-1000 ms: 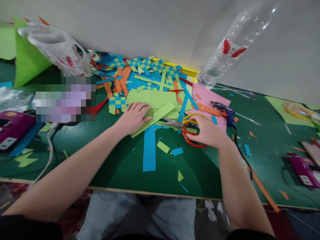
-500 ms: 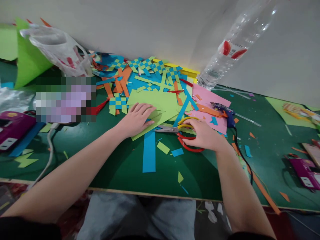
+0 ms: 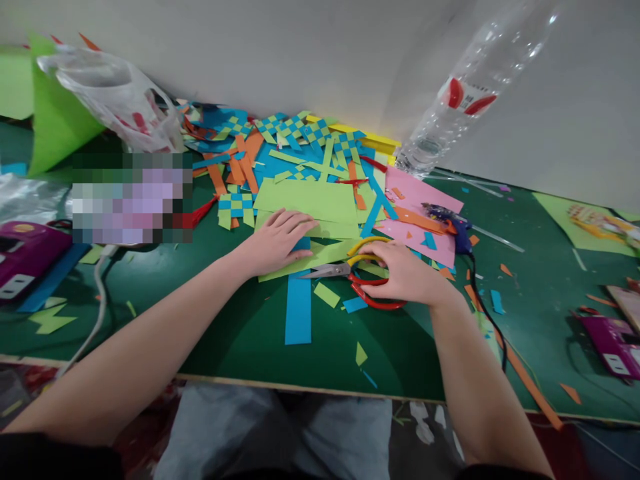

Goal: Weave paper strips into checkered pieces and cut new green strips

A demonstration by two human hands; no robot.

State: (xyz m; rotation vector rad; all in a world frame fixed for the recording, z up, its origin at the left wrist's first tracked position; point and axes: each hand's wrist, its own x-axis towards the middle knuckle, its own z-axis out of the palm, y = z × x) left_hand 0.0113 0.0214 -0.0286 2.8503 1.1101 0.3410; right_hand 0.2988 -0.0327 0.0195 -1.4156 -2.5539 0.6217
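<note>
I'm gripping a pair of metal scissors with red and yellow handles (image 3: pixel 335 270) in the right hand (image 3: pixel 407 272), fingers around the loops, with the blades pointing left and their tip right over a long flat blue paper strip (image 3: pixel 299 313) on the near side of the green surface (image 3: pixel 225 360). The left hand (image 3: pixel 280 243) isn't clutching anything; it's lying flat, fingers loosely spread, over a long light-green paper strip (image 3: pixel 327 255) and the near part of a stack of light-green paper sheets (image 3: pixel 305 200).

I'm reading this as the paper-trimming step, probably between snips, since the blades are looking nearly closed. Imo the next move is calling for opening them and lining them up with an edge, while the left hand is pinning the paper and its thumb is staying out of the bite.

Clutter's getting annoying though: a small light-green paper scrap (image 3: pixel 327 295) is sitting just on the near side of the blades, and woven blue-and-green paper squares (image 3: pixel 236 205) are crowding the far side. A dark blue glue gun (image 3: pixel 463 237) is lying by a pink paper sheet (image 3: pixel 440 255) on the right, its black cord (image 3: pixel 487 307) trailing near the right forearm, so I'm watching for snags.
</note>
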